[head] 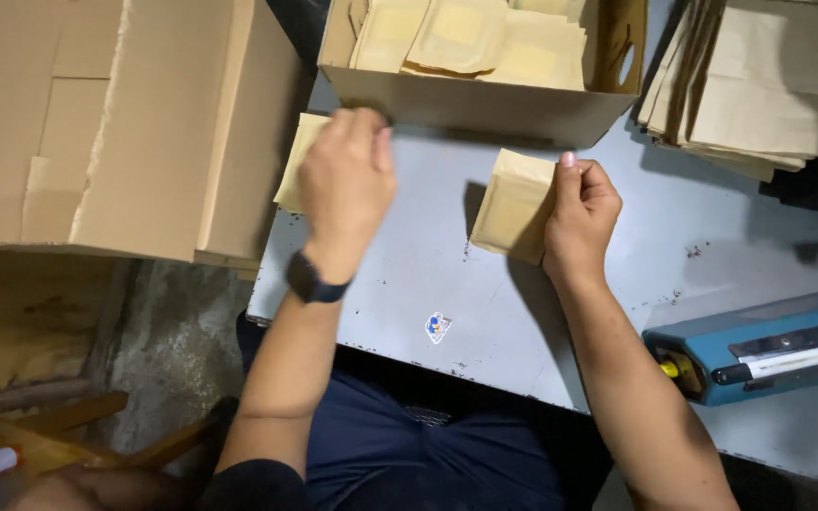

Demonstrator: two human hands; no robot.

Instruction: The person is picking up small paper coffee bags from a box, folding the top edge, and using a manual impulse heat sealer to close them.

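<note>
Right hand (pixel 579 213) pinching a small tan packet (pixel 513 205) upright on the grey table (pixel 409 274), left hand (pixel 346 185) blurred, fingers curled over another packet (pixel 297 166), grip unclear, open cardboard box (pixel 485 104) just beyond.

The blurred left hand (pixel 346 180) hides most of a tan pouch (pixel 293 163).

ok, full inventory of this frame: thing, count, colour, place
open box: one, brown cardboard, top centre, filled with tan packets
tan packet: one, in right hand, above table
second packet: one, tan, under left hand at table edge
paper bag stack: one, brown, top right
large carton: one, brown, left
heat sealer: one, blue, right edge
sticker: one, small, on table
table: one, grey
left hand: blurred, wrist wears dark watch
right hand: pinching packet
</note>
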